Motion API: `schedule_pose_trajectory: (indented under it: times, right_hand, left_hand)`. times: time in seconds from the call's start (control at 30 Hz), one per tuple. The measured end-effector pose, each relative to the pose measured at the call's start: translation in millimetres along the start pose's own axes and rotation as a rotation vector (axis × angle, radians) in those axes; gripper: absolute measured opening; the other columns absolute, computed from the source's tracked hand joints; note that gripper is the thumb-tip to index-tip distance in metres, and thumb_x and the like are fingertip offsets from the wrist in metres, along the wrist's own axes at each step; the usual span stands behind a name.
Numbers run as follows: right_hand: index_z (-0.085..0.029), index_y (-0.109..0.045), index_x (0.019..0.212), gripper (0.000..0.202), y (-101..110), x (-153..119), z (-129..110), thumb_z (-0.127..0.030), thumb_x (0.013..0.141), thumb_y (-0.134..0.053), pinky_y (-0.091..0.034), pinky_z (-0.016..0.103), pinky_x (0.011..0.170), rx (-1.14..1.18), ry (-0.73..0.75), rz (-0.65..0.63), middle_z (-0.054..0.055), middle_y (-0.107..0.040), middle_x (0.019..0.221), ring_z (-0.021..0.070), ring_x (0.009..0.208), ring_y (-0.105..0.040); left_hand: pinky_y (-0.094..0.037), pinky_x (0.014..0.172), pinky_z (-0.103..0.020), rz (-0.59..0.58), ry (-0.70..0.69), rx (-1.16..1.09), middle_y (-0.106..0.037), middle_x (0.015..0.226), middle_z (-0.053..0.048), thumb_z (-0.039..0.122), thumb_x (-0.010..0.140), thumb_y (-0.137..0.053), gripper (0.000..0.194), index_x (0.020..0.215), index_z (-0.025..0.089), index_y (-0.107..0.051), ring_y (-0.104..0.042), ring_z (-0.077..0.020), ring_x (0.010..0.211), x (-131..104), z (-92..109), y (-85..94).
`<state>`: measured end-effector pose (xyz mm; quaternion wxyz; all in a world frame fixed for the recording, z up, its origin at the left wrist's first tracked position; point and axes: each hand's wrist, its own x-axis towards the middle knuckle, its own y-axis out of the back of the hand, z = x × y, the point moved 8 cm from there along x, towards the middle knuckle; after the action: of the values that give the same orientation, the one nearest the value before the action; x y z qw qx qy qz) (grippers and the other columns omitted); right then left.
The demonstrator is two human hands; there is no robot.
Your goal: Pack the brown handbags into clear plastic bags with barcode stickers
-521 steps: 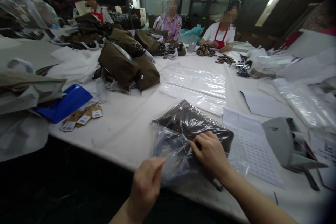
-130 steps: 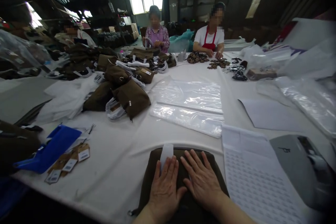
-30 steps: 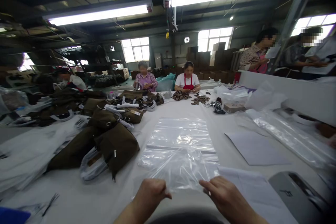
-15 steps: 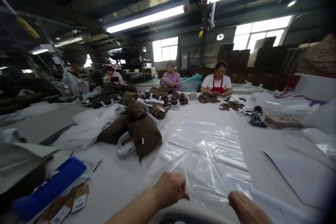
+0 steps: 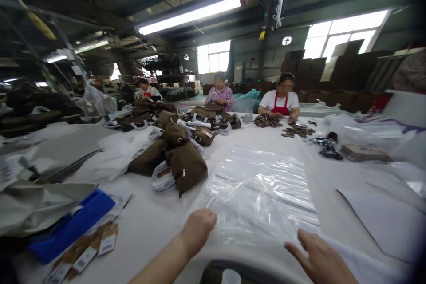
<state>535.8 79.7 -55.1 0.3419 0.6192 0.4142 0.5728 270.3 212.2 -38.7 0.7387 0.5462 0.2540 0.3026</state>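
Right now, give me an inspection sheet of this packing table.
Surface: long white table, mostly covered.
Job's things: clear plastic bag spread flat ahead of both hands; dark brown fabric item at the near edge, mostly hidden.
Clutter: olive-brown canvas bags piled left; blue folder; brown paper hang tags; white sheet.
Hands: left hand closed at the bag's edge; right hand open, fingers spread.
Cables: nothing seen.
Surroundings: three seated people at the far end; ceiling strip lights, windows.
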Motion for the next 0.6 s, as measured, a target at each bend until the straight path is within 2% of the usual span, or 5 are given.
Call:
schedule_pose_trajectory:
  times: [0.2, 0.3, 0.43, 0.5, 0.6]
  right_hand:
    - [-0.023, -0.046, 0.072, 0.015, 4, -37, 20, -0.027, 0.086, -0.048, -0.040, 0.027, 0.054, -0.021, 0.096, 0.083, -0.001, -0.052, 0.062, 0.0157, 0.055, -0.052]
    - [-0.022, -0.050, 0.079, 0.015, 18, -40, 11, -0.009, 0.082, -0.043, -0.039, 0.029, 0.062, -0.057, 0.153, 0.040, 0.001, -0.054, 0.069, 0.0177, 0.064, -0.052]
    - [-0.022, -0.050, 0.073, 0.022, 56, -16, -10, -0.002, 0.077, -0.042, -0.034, 0.032, 0.063, -0.090, 0.192, -0.036, 0.002, -0.052, 0.069, 0.0196, 0.065, -0.048]
    - [-0.022, -0.049, 0.070, 0.022, 73, -4, -16, -0.002, 0.077, -0.041, -0.032, 0.033, 0.063, -0.121, 0.187, -0.028, 0.002, -0.050, 0.066, 0.0200, 0.064, -0.046]
    - [-0.022, -0.049, 0.068, 0.020, 83, -1, -2, -0.007, 0.078, -0.041, -0.032, 0.034, 0.062, -0.208, -0.006, 0.017, 0.002, -0.048, 0.061, 0.0211, 0.064, -0.046]
  left_hand:
    - [-0.034, 0.059, -0.024, 0.168, 0.447, -0.243, -0.046, 0.060, 0.003, 0.022, 0.077, -0.048, 0.016, 0.063, 0.020, -0.042, -0.049, -0.0149, 0.062, -38, -79, -10.3]
    - [-0.035, 0.061, -0.025, 0.175, 0.483, -0.288, -0.046, 0.063, 0.003, 0.028, 0.076, -0.049, 0.013, 0.066, 0.020, -0.045, -0.049, -0.0158, 0.064, -49, -69, -23.6]
    - [-0.035, 0.079, -0.029, 0.363, 0.325, -0.287, -0.054, 0.093, -0.003, 0.023, 0.073, -0.051, 0.010, 0.082, 0.022, -0.055, -0.049, -0.0200, 0.089, -47, -37, -8.9]
    - [-0.035, 0.071, -0.027, 0.391, 0.376, -0.450, -0.051, 0.073, -0.001, 0.023, 0.072, -0.051, 0.008, 0.065, 0.021, -0.050, -0.048, -0.0176, 0.076, -41, -43, -11.6]
    - [-0.028, 0.053, -0.024, 0.388, 0.511, -0.627, -0.027, 0.051, 0.006, 0.035, 0.072, -0.054, 0.036, 0.051, 0.022, -0.027, -0.033, -0.0115, 0.051, -35, -62, -27.9]
